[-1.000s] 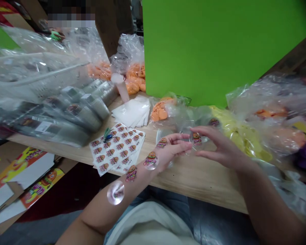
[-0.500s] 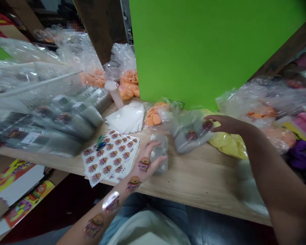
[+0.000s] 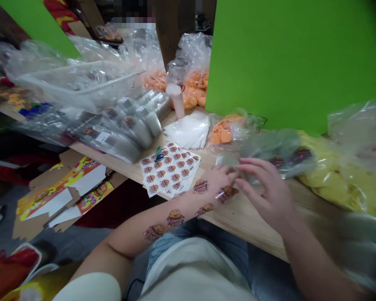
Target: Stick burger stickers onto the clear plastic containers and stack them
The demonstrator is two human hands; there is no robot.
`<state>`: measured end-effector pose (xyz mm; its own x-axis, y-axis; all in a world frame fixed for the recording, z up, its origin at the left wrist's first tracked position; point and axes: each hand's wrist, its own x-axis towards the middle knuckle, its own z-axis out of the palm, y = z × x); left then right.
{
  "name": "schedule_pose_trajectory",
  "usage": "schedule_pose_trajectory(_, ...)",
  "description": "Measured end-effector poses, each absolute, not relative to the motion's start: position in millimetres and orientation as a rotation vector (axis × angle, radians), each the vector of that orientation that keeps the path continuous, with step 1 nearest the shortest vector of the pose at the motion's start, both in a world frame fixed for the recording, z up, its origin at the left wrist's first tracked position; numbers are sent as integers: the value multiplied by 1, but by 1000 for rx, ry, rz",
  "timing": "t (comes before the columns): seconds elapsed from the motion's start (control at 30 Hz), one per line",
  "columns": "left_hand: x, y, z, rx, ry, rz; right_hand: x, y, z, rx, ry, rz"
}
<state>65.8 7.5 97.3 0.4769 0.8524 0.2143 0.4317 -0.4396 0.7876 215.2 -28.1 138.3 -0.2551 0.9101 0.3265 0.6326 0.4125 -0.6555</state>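
My left hand [image 3: 217, 179] is around a clear plastic container [image 3: 227, 160] near the table's front edge; its fingers partly hide the container. Burger-character stickers [image 3: 175, 218] dot my left forearm and the back of that hand, and one shiny sticker [image 3: 223, 194] lies by the thumb. My right hand [image 3: 268, 196] is beside the left fingertips, its thumb and fingers apart; whether it touches them I cannot tell. Left of my hands lie sticker sheets [image 3: 166, 171] with small green-handled scissors [image 3: 158, 155] on top. Behind the right hand lies clear plastic with burger stickers [image 3: 269, 146].
Stacked clear cups [image 3: 128, 125] and a white basket [image 3: 81, 85] stand at the left. Beyond are white sheets [image 3: 188, 128], a bag of orange pieces [image 3: 224, 130] and a green panel [image 3: 294, 62]. A yellow-filled bag [image 3: 341, 175] lies right. Printed cartons [image 3: 62, 188] are below left.
My right hand has come from the stickered plastic at the right to beside my left fingers. The left hand has turned, showing more stickers. The view has swung left.
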Motion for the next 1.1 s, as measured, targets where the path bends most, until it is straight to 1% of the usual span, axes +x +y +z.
schedule_pose_trajectory(0.07,64,5,98,2182,1177,739,207,-37,122,-1439,-1758,584)
schedule_pose_trajectory(0.17,64,4,101,2444,1417,552,196,-48,101,-1432,-1625,845)
schedule_pose_trajectory(0.23,63,5,102,2567,1441,502,191,-54,95,-1411,-1561,829)
schedule_pose_trajectory(0.37,49,15,89,2553,1460,638,210,-58,100,-1388,-1451,585)
schedule_pose_trajectory(0.4,44,17,81,2488,1446,706,219,-55,101,-1409,-1387,575)
schedule_pose_trajectory(0.47,35,17,62,2324,1313,859,236,-44,96,-1487,-1328,712)
schedule_pose_trajectory(0.57,32,9,33,2176,983,927,245,-21,80,-1575,-1466,1085)
schedule_pose_trajectory(0.6,33,5,25,2153,928,903,244,-14,75,-1586,-1523,1144)
schedule_pose_trajectory(0.7,40,-4,7,2081,915,828,235,-1,66,-1642,-1700,1092)
schedule_pose_trajectory(0.8,44,-4,-1,2007,888,831,232,4,68,-1667,-1866,1026)
schedule_pose_trajectory(0.93,42,-1,-1,1929,792,867,235,9,74,-1683,-1973,1042)
schedule_pose_trajectory(1.1,40,-3,4,1862,768,878,234,11,73,-1702,-1972,1045)
